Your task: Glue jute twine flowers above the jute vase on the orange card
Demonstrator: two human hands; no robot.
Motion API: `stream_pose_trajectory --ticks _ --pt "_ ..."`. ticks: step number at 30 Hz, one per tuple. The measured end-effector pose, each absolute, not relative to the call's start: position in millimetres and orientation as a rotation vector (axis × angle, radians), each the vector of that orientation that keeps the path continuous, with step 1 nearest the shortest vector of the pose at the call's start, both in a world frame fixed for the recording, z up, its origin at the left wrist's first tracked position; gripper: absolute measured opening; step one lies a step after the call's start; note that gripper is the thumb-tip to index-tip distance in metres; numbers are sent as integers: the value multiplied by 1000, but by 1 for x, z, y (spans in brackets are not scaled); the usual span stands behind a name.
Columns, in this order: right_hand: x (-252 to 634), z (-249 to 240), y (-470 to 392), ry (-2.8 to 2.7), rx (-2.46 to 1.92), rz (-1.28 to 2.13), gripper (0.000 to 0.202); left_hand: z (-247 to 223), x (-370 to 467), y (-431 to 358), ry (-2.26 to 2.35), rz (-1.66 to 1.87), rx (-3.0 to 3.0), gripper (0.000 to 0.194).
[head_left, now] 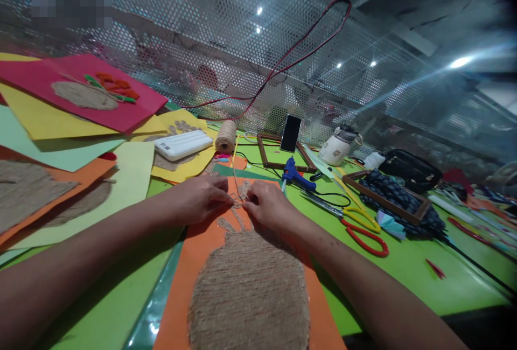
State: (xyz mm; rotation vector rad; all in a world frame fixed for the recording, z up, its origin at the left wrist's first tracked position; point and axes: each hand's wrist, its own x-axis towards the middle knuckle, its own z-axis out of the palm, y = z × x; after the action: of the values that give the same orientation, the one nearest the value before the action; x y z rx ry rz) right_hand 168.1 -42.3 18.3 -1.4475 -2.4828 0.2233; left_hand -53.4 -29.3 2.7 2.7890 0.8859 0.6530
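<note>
An orange sheet (177, 307) lies in front of me, with a vase-like shape covered in rows of jute twine (248, 291) on it. Thin stems and leaf shapes of twine rise from its top. Over these stems my left hand (208, 196) pinches a strand of twine (237, 199), fingers pressed together. Close by on the right, my right hand (269, 204) is closed with its fingertips at the same loop of strand. The strand runs back toward a twine spool (225, 137). Fingers hide part of the stems.
Coloured sheets with twine shapes (84, 96) pile up on the left, beside a white power bank (183, 144). Right of my hands lie a blue glue gun (297, 176) and scissors (359, 226). Behind are a phone (291, 133), wooden frame (264, 151), bottle (338, 145) and perforated metal screen (226, 64).
</note>
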Motion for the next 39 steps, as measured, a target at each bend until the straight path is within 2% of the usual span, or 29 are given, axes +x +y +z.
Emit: stream_pose_trajectory --ticks 9,15,21,25,36,39 --pt "168 18 -45 -2524 -1481 135 15 4 -52 -32 892 647 2800 34" --pt "168 17 -46 -2534 -1435 125 13 13 -57 -29 927 594 2609 35" --pt "169 18 -46 -2535 -1434 146 15 13 -59 -26 1025 767 2612 34" --pt "170 17 -45 -2534 -1429 138 14 14 -57 -29 969 628 2649 35" --pt "169 18 -45 -2425 -1475 334 15 15 -51 -35 960 530 2696 38" --pt "169 22 -45 -2415 -1484 442 22 11 -50 -36 985 519 2750 35"
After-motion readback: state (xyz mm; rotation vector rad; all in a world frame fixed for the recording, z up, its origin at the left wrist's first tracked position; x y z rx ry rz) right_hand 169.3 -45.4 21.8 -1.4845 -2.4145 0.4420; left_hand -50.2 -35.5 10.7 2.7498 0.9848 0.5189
